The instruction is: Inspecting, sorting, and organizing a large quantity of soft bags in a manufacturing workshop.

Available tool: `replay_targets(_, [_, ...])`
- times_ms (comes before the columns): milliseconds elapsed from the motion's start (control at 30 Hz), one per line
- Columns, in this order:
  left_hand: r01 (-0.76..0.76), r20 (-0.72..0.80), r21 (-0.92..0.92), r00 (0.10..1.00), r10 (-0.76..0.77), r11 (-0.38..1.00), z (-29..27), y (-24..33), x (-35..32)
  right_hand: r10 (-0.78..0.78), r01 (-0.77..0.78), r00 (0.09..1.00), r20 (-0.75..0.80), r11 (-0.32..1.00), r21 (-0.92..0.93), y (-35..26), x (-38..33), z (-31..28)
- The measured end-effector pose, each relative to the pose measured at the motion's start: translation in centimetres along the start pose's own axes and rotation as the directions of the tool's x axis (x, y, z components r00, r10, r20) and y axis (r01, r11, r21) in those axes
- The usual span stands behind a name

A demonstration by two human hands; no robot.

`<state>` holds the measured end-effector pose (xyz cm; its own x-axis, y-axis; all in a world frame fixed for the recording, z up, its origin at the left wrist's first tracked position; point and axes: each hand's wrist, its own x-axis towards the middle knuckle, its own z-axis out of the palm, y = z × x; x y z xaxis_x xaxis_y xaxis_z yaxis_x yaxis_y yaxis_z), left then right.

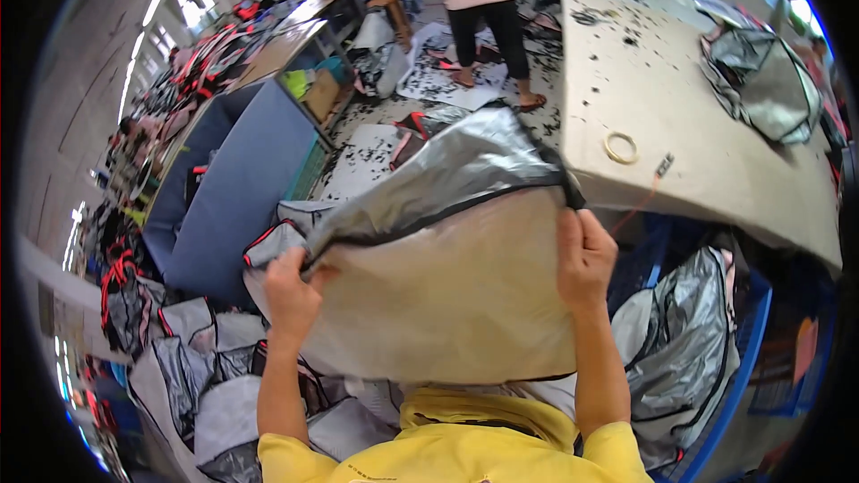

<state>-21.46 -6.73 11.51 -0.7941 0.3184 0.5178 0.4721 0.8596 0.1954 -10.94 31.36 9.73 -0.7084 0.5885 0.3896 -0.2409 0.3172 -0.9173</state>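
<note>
My left hand pinches one end of a black-bound edge on a large sewn fabric piece. At the other end, the fingers of my right hand are closed on the same edge. The fabric hangs stretched between both hands, pale on the side toward me, with a shiny silver part folding up beyond the dark edging. More silver-and-grey pieces with black and red trim lie heaped below and beside my left forearm.
A cloth-covered table at the right bears a tape ring, a small corded tool and a silver bundle. Blue crate with silver pieces stands below. A blue-grey bin is at left; a person stands ahead among scraps.
</note>
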Motion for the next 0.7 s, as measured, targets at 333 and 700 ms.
replay_targets(333, [-0.326,0.031,0.096,0.945,0.325,0.94,-1.7,5.3,-5.5,0.053,-0.053,0.999,0.008,0.995,0.086,16.3,-9.0,-4.3])
replay_targets(700, [-0.316,0.44,-0.324,0.784,0.438,0.892,9.0,7.4,-18.0,0.363,-0.203,0.61,0.704,0.931,-0.304,-1.6,-15.7,-7.3])
